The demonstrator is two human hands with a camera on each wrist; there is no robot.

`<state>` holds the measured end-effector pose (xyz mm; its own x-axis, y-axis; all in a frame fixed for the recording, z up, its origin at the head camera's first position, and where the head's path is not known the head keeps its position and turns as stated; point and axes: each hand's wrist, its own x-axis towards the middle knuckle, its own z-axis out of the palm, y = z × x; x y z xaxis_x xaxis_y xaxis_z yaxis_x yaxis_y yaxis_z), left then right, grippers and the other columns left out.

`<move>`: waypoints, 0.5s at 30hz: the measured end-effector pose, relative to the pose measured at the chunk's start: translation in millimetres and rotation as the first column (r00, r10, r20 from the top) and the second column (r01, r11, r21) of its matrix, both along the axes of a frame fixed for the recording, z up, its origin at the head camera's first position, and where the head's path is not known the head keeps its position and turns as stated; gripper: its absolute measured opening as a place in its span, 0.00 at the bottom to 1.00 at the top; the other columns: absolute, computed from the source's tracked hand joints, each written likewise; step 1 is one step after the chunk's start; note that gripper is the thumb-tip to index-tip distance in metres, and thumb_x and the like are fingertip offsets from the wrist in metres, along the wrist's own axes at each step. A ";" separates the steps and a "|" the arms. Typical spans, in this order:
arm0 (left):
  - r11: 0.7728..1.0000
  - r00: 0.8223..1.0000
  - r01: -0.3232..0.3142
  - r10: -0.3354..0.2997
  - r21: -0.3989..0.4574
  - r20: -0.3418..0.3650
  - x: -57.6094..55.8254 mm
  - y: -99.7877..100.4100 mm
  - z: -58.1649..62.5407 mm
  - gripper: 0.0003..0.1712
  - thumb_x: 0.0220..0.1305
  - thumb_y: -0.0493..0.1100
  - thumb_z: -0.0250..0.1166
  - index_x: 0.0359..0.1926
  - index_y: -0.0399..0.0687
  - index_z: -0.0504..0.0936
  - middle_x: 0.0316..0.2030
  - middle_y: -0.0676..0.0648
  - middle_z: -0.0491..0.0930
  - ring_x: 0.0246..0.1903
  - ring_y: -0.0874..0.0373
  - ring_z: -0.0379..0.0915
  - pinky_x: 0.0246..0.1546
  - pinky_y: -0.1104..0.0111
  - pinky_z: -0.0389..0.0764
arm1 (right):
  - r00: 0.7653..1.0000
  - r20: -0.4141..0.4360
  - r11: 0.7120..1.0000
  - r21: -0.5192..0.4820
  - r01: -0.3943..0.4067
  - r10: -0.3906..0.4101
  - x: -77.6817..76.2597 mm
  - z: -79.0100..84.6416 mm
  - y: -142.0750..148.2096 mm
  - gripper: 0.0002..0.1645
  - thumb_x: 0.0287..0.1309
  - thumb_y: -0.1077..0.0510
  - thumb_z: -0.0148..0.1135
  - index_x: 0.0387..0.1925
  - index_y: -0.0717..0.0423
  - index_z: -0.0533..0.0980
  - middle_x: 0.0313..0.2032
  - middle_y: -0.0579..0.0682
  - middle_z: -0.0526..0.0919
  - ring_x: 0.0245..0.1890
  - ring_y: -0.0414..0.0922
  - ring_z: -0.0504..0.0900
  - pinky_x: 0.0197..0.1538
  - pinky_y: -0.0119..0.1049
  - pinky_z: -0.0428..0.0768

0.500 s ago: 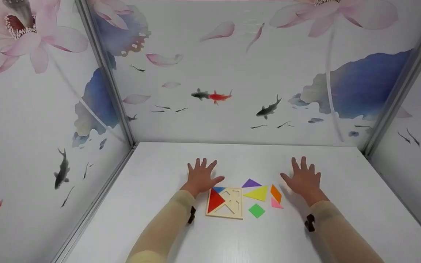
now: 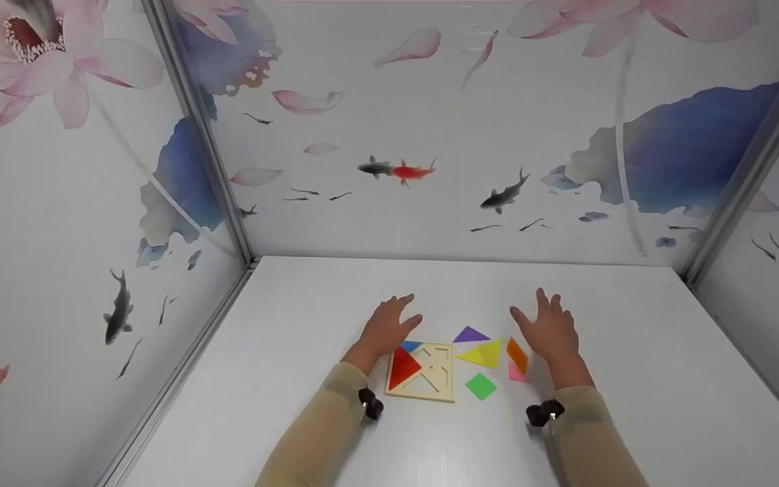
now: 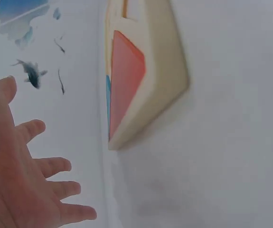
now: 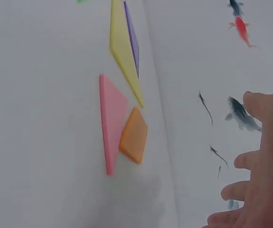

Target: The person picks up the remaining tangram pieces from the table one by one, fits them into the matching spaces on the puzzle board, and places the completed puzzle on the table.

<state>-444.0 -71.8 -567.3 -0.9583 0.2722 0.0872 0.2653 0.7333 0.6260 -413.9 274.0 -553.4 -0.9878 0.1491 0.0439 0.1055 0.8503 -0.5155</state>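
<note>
A square wooden tangram tray (image 2: 438,390) lies on the white table, with a red triangle (image 2: 403,367) and a blue piece (image 2: 410,345) set in its left side. My left hand (image 2: 387,329) hovers by the tray's upper left corner, fingers spread and holding nothing. Right of the tray lie a purple triangle (image 2: 471,335), a yellow triangle (image 2: 484,354), a green square (image 2: 481,386), an orange parallelogram (image 2: 516,356) and a pink triangle (image 2: 516,372). Beside the orange piece is my right hand (image 2: 552,331), its fingers extended and empty. The right wrist view shows the pink triangle (image 4: 110,123) touching the orange parallelogram (image 4: 135,137).
White panels painted with fish and lotus flowers enclose the table on the left, back (image 2: 362,223) and right. Metal posts (image 2: 203,135) stand at the corners. Each wrist carries a small black device (image 2: 370,404).
Both hands have turned from palm-down, spread poses so that their palms face inward more. The right hand has shifted slightly left. The tray and pieces keep their layout; the view has shifted a little.
</note>
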 end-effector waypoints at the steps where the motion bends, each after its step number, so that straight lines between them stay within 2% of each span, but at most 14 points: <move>1: 0.999 1.000 0.000 0.000 0.044 0.009 1.1 -0.2 -0.7 0.38 0.80 0.65 0.54 0.83 0.60 0.62 0.82 0.42 0.61 0.83 0.40 0.52 0.81 0.40 0.56 | 1.000 -0.003 1.000 -0.015 0.000 0.000 1.0 0.3 -2.6 0.59 0.74 0.25 0.48 0.85 0.58 0.45 0.82 0.75 0.43 0.78 0.80 0.51 0.76 0.73 0.57; 4: 0.987 1.000 -0.017 0.013 0.163 0.026 4.8 -1.9 -4.2 0.37 0.79 0.61 0.58 0.81 0.56 0.66 0.80 0.43 0.65 0.81 0.42 0.57 0.81 0.44 0.60 | 1.000 -0.010 0.998 -0.056 0.010 -0.011 4.0 -2.2 -10.3 0.57 0.74 0.26 0.49 0.85 0.58 0.47 0.82 0.74 0.45 0.80 0.77 0.51 0.78 0.72 0.56; 8: 0.958 0.996 -0.084 0.076 0.275 0.040 9.9 -5.1 -11.9 0.31 0.77 0.55 0.62 0.74 0.49 0.74 0.73 0.40 0.74 0.76 0.41 0.66 0.76 0.45 0.68 | 1.000 -0.008 0.995 -0.098 -0.002 0.001 9.5 -12.3 -19.4 0.57 0.74 0.27 0.52 0.84 0.59 0.50 0.82 0.73 0.47 0.81 0.74 0.52 0.79 0.69 0.54; 11: 0.937 0.991 -0.133 0.117 0.323 0.070 12.2 -6.8 -16.6 0.27 0.76 0.52 0.64 0.68 0.45 0.80 0.68 0.39 0.78 0.71 0.40 0.72 0.72 0.45 0.74 | 0.999 -0.013 0.992 -0.119 -0.039 0.038 13.3 -19.7 -23.8 0.55 0.74 0.30 0.54 0.84 0.61 0.52 0.82 0.73 0.48 0.81 0.73 0.52 0.80 0.68 0.54; 15: 0.930 0.988 -0.153 0.139 0.333 0.067 10.2 -10.5 -18.5 0.23 0.75 0.50 0.65 0.64 0.44 0.83 0.63 0.40 0.82 0.65 0.41 0.76 0.67 0.47 0.79 | 0.996 -0.042 0.988 -0.126 -0.087 0.082 15.0 -23.4 -28.4 0.51 0.75 0.34 0.55 0.82 0.63 0.55 0.81 0.74 0.52 0.80 0.73 0.53 0.80 0.68 0.55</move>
